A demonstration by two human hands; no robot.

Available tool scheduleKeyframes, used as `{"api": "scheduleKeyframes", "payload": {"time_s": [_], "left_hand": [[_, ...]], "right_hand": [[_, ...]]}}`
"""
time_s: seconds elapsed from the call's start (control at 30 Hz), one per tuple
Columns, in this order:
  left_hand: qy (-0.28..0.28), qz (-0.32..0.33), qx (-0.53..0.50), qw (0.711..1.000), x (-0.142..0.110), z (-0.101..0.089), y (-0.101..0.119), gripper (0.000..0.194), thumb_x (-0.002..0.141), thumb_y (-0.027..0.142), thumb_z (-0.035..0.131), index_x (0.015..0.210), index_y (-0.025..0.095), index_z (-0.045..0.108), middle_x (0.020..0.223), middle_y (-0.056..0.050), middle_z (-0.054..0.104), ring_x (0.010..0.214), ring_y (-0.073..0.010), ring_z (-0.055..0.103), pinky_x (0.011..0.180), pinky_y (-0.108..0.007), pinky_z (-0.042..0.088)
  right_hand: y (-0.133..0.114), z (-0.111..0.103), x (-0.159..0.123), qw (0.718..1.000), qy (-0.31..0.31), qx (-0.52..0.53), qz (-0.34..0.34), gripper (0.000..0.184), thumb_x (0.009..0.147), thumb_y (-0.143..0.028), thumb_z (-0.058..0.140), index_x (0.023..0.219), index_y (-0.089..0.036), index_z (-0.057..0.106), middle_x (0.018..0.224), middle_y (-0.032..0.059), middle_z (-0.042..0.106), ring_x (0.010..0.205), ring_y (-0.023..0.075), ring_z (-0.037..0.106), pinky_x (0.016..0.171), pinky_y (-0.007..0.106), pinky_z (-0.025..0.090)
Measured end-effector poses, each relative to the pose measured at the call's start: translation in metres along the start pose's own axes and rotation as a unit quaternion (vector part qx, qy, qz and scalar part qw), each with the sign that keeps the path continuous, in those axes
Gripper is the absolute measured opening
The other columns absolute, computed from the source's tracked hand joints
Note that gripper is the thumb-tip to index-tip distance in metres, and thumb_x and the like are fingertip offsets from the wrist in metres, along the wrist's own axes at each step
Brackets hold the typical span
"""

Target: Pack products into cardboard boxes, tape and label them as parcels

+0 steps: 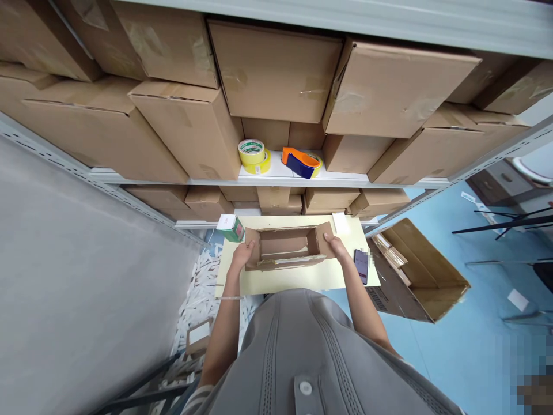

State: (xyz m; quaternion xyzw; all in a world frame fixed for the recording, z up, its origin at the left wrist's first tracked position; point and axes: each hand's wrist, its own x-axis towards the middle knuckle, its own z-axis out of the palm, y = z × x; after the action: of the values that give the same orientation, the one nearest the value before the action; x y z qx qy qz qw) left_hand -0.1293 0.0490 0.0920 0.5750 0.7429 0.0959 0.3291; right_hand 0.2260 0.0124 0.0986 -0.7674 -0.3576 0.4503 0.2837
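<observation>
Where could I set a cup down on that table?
On the table, the near strip below the open box looks bare, as does a patch between the white item and phone. Crowded: beside the left hand, near the green-and-white carton.

packing or storage area, steel shelves (pixel 330 182) of cardboard boxes (pixel 276 69), tape rolls (pixel 254 157)

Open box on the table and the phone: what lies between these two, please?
In the head view, the right forearm crosses between the open box and the phone, over bare tabletop.
</observation>
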Motion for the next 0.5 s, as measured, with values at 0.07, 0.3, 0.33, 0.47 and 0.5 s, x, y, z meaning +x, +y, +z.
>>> {"api": "scheduleKeyframes", "payload": {"time_s": [0.07, 0.3, 0.33, 0.47, 0.5], "left_hand": [[-0.019, 0.008, -0.022, 1.0, -0.004, -0.003, -0.006, 0.042, 0.092, 0.044, 0.043, 0.099, 0.014, 0.07, 0.098, -0.012, 0.075, 0.098, -0.0251, 0.068, 0.077, -0.028, 0.049], [-0.022, -0.008, -0.027, 0.999, -0.011, 0.006, 0.002, 0.042, 0.094, 0.04, 0.037, 0.113, 0.013, 0.064, 0.115, -0.017, 0.069, 0.11, -0.0287, 0.064, 0.087, -0.035, 0.048], [-0.018, -0.009, -0.025, 0.999, -0.012, 0.011, 0.007, 0.041, 0.095, 0.039, 0.037, 0.116, 0.013, 0.062, 0.117, -0.018, 0.068, 0.112, -0.0298, 0.063, 0.089, -0.036, 0.047], [-0.009, -0.008, -0.028, 1.0, -0.013, 0.024, 0.027, 0.043, 0.094, 0.032, 0.038, 0.129, 0.012, 0.051, 0.125, -0.021, 0.063, 0.118, -0.0304, 0.059, 0.094, -0.038, 0.045], [-0.008, -0.008, -0.031, 0.999, -0.013, 0.026, 0.03, 0.043, 0.093, 0.03, 0.039, 0.131, 0.011, 0.049, 0.124, -0.021, 0.063, 0.118, -0.0303, 0.059, 0.094, -0.038, 0.045]], "right_hand": [[0.003, -0.005, -0.001, 1.0, -0.012, 0.02, -0.002, 0.042, 0.093, -0.042, 0.049, 0.11, -0.006, 0.065, 0.1, 0.0153, 0.074, 0.085, 0.0229, 0.071, 0.073, 0.031, 0.057], [-0.006, 0.02, -0.006, 0.998, 0.03, -0.051, -0.015, 0.039, 0.092, -0.041, 0.047, 0.11, -0.011, 0.066, 0.113, 0.0156, 0.069, 0.11, 0.0283, 0.063, 0.093, 0.036, 0.048], [-0.009, 0.026, -0.007, 0.997, 0.034, -0.068, -0.015, 0.039, 0.093, -0.042, 0.045, 0.113, -0.013, 0.065, 0.117, 0.0149, 0.068, 0.115, 0.0285, 0.06, 0.097, 0.038, 0.045], [-0.017, 0.04, -0.008, 0.993, 0.042, -0.114, -0.009, 0.047, 0.097, -0.044, 0.033, 0.127, -0.017, 0.056, 0.127, 0.0153, 0.062, 0.126, 0.0265, 0.052, 0.104, 0.038, 0.038], [-0.019, 0.042, -0.008, 0.992, 0.043, -0.121, -0.006, 0.05, 0.097, -0.044, 0.03, 0.129, -0.015, 0.055, 0.128, 0.0166, 0.061, 0.126, 0.0262, 0.052, 0.104, 0.037, 0.038]]}}
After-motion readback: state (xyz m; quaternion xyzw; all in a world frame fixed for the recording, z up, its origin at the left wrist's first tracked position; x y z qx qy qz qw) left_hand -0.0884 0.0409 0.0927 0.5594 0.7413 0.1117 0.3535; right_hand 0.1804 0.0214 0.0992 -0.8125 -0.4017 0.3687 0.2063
